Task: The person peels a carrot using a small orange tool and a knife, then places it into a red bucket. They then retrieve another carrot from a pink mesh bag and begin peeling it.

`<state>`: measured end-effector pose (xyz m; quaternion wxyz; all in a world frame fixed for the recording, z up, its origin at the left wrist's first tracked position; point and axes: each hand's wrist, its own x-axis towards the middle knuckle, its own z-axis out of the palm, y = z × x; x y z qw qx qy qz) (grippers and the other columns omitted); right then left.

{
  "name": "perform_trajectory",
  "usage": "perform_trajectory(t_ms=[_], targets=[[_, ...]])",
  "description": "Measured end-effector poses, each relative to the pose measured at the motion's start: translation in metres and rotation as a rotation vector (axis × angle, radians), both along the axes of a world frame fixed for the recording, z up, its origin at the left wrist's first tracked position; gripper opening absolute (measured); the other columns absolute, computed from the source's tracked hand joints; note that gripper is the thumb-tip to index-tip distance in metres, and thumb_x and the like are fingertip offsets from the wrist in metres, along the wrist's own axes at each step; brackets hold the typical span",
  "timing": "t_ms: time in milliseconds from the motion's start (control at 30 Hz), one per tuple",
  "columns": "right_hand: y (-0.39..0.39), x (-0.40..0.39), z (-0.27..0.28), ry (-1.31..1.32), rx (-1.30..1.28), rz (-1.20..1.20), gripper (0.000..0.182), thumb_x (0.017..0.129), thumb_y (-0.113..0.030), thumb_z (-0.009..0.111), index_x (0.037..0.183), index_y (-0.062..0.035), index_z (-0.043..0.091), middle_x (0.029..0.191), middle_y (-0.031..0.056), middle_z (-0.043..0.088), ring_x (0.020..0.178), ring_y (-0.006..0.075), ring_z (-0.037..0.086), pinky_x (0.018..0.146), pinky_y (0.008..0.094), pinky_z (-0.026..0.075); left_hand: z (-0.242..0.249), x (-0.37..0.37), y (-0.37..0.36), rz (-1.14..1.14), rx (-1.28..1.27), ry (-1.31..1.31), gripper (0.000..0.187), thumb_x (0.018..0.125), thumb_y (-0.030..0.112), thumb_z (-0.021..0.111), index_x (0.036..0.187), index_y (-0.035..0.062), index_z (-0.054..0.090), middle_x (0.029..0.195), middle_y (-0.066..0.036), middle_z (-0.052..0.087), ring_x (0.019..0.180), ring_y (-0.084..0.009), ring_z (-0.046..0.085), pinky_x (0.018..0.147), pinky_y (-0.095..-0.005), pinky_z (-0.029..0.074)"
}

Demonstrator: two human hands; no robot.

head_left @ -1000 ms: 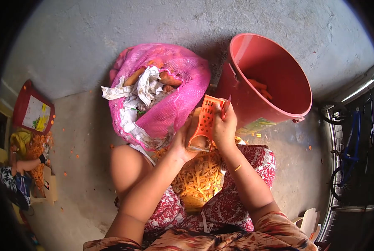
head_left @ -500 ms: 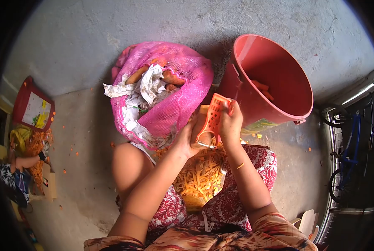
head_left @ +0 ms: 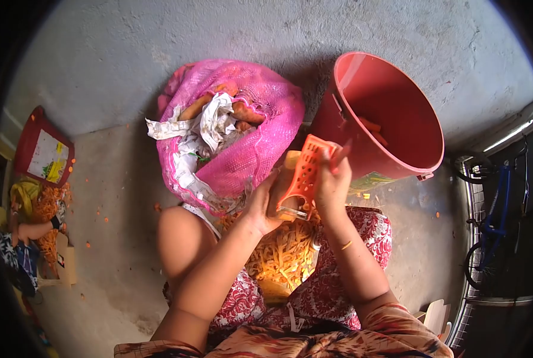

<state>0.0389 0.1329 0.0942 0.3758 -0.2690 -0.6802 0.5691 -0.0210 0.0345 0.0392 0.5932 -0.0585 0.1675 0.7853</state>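
My left hand [head_left: 260, 206] is closed around a thick carrot [head_left: 282, 184], whose cut-looking pale end points away from me. Laid along the carrot is an orange peeler [head_left: 307, 167] with a perforated handle and a metal blade at its near end. My right hand [head_left: 332, 188] grips this peeler, thumb on top of the handle. Beneath both hands, between my legs, lies a heap of carrot peelings [head_left: 281, 253]. The underside of the carrot is hidden by my left fingers.
Ahead to the left sits a pink mesh sack [head_left: 269, 98] of unpeeled carrots and crumpled paper. A red bucket [head_left: 392, 113] with several orange carrots leans at the right. Another person's arm [head_left: 37, 231] shows at far left, near a red bucket [head_left: 28, 134] and more peelings.
The peeler's blade end has shifted slightly toward me along the carrot. My right hand has turned a little and is somewhat blurred. Both hands keep their hold.
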Motion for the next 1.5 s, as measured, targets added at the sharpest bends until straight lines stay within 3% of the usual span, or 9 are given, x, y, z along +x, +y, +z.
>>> perform_trajectory(t_ms=[233, 333, 467, 567, 700, 1067, 1200, 1367, 1500], targets=[[-0.004, 0.001, -0.003, -0.188, 0.457, -0.144, 0.013, 0.083, -0.009, 0.050, 0.092, 0.0001, 0.047, 0.060, 0.0152, 0.050, 0.056, 0.0215, 0.053, 0.056, 0.0301, 0.043, -0.016, -0.004, -0.005, -0.133, 0.093, 0.071, 0.037, 0.089, 0.031, 0.031, 0.110, 0.0041, 0.046, 0.093, -0.011, 0.057, 0.079, -0.0202, 0.058, 0.067, -0.0333, 0.050], [0.071, -0.006, -0.006, -0.096, 0.590, -0.513, 0.016, 0.085, -0.015, 0.048, 0.092, -0.0008, 0.048, 0.068, 0.0198, 0.055, 0.060, 0.0302, 0.054, 0.056, 0.0347, 0.043, -0.002, 0.006, -0.013, -0.286, 0.027, 0.223, 0.043, 0.089, 0.040, 0.030, 0.110, 0.0044, 0.043, 0.084, -0.014, 0.057, 0.068, -0.0228, 0.059, 0.048, -0.0310, 0.050], [0.094, 0.004, 0.026, -0.071, 0.270, -0.534, 0.015, 0.087, -0.015, 0.045, 0.088, -0.0001, 0.048, 0.070, 0.0103, 0.054, 0.060, 0.0190, 0.051, 0.057, 0.0309, 0.042, -0.006, 0.007, -0.016, -0.195, -0.066, 0.235, 0.045, 0.088, 0.043, 0.030, 0.108, 0.0064, 0.044, 0.085, -0.012, 0.057, 0.070, -0.0224, 0.059, 0.054, -0.0366, 0.050], [0.060, 0.007, 0.010, -0.017, 0.448, -0.306, 0.013, 0.088, -0.014, 0.045, 0.089, -0.0028, 0.050, 0.068, -0.0025, 0.048, 0.057, 0.0041, 0.043, 0.050, 0.0192, 0.036, -0.002, 0.000, -0.017, -0.158, -0.047, 0.117, 0.041, 0.088, 0.041, 0.033, 0.110, 0.0087, 0.046, 0.091, -0.007, 0.056, 0.080, -0.0200, 0.057, 0.063, -0.0388, 0.050], [-0.009, 0.003, 0.017, -0.054, 0.042, -0.076, 0.011, 0.087, -0.010, 0.044, 0.090, 0.0010, 0.047, 0.070, 0.0051, 0.050, 0.063, 0.0076, 0.045, 0.057, 0.0223, 0.040, -0.001, -0.002, -0.013, -0.096, -0.016, 0.105, 0.040, 0.090, 0.036, 0.030, 0.116, 0.0074, 0.042, 0.104, -0.006, 0.054, 0.089, -0.0192, 0.056, 0.073, -0.0358, 0.049], [0.008, -0.002, 0.001, -0.123, 0.517, -0.273, 0.014, 0.087, -0.012, 0.045, 0.087, 0.0017, 0.048, 0.072, 0.0103, 0.053, 0.066, 0.0136, 0.050, 0.062, 0.0256, 0.041, -0.005, 0.006, -0.024, -0.296, -0.006, 0.251, 0.035, 0.090, 0.033, 0.033, 0.105, 0.0059, 0.049, 0.088, -0.007, 0.058, 0.080, -0.0164, 0.057, 0.072, -0.0317, 0.048], [0.077, -0.011, 0.009, -0.163, 0.398, -0.529, 0.018, 0.086, -0.016, 0.045, 0.090, 0.0015, 0.048, 0.068, 0.0188, 0.056, 0.062, 0.0297, 0.057, 0.056, 0.0345, 0.043, 0.010, 0.017, -0.028, -0.320, -0.027, 0.281, 0.037, 0.088, 0.040, 0.035, 0.103, 0.0079, 0.048, 0.081, -0.006, 0.057, 0.069, -0.0160, 0.058, 0.061, -0.0312, 0.049], [0.024, 0.001, 0.015, -0.009, 0.140, -0.220, 0.010, 0.087, -0.010, 0.044, 0.088, -0.0003, 0.047, 0.071, 0.0035, 0.051, 0.065, 0.0074, 0.044, 0.059, 0.0232, 0.040, 0.001, 0.002, -0.024, -0.182, 0.021, 0.078, 0.038, 0.086, 0.039, 0.041, 0.108, 0.0083, 0.048, 0.095, -0.011, 0.058, 0.081, -0.0265, 0.059, 0.064, -0.0427, 0.049], [-0.022, 0.009, 0.013, -0.107, 0.066, -0.109, 0.011, 0.087, -0.010, 0.044, 0.089, 0.0008, 0.047, 0.070, 0.0054, 0.051, 0.062, 0.0084, 0.045, 0.058, 0.0230, 0.040, 0.013, 0.002, -0.015, -0.118, 0.076, 0.018, 0.038, 0.088, 0.034, 0.039, 0.113, 0.0075, 0.046, 0.099, -0.008, 0.058, 0.086, -0.0215, 0.058, 0.073, -0.0368, 0.048]])
